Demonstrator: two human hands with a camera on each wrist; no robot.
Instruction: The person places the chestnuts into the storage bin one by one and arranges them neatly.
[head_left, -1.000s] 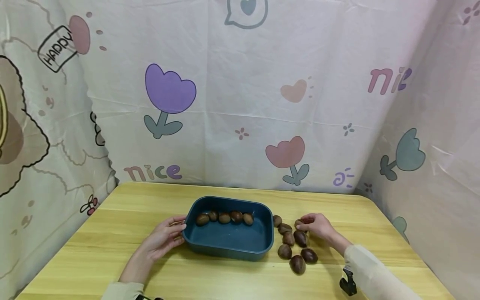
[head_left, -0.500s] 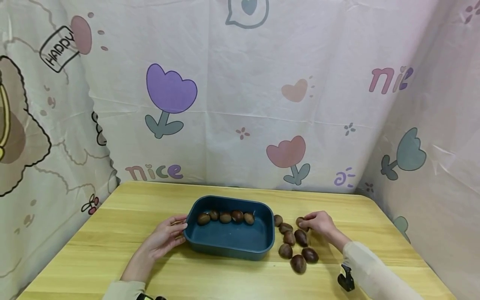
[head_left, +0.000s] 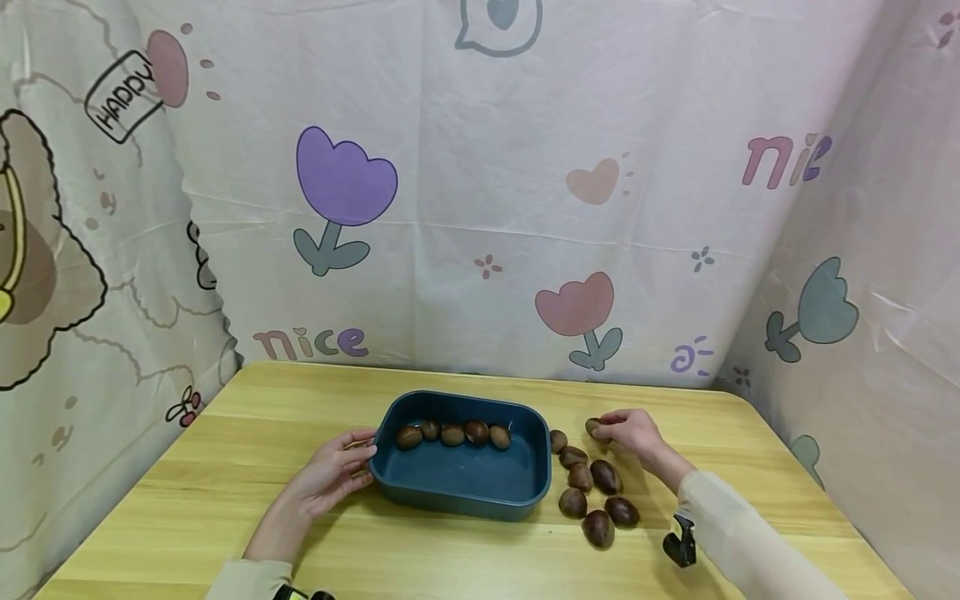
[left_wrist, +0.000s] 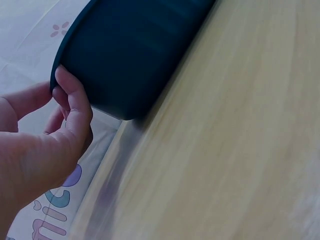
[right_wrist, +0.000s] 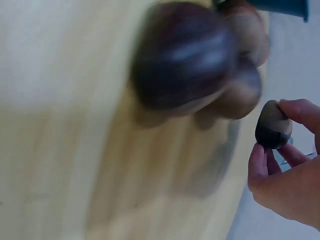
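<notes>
My left hand [head_left: 335, 475] grips the left rim of a dark blue rectangular tub [head_left: 465, 492], thumb and fingertips at its edge in the left wrist view. Inside the tub, several brown chestnuts [head_left: 452, 435] lie in a row along the far wall. To the right of the tub, my right hand [head_left: 633, 437] pinches one chestnut [right_wrist: 273, 125] between thumb and fingers, held clear of the table in the right wrist view. Several more chestnuts [head_left: 598, 528] lie loose in a cluster on the table, between the tub and my right forearm.
The light wooden table [head_left: 247, 467] has its far edge against a white patterned cloth [head_left: 480, 167]. Cloth also hangs at the left and right sides. One loose chestnut [head_left: 558, 441] sits close to the tub's right wall.
My right hand has moved away from me and slightly left with the pinched chestnut, apart from the cluster. The left hand keeps its hold on the tub, which stays in place.
</notes>
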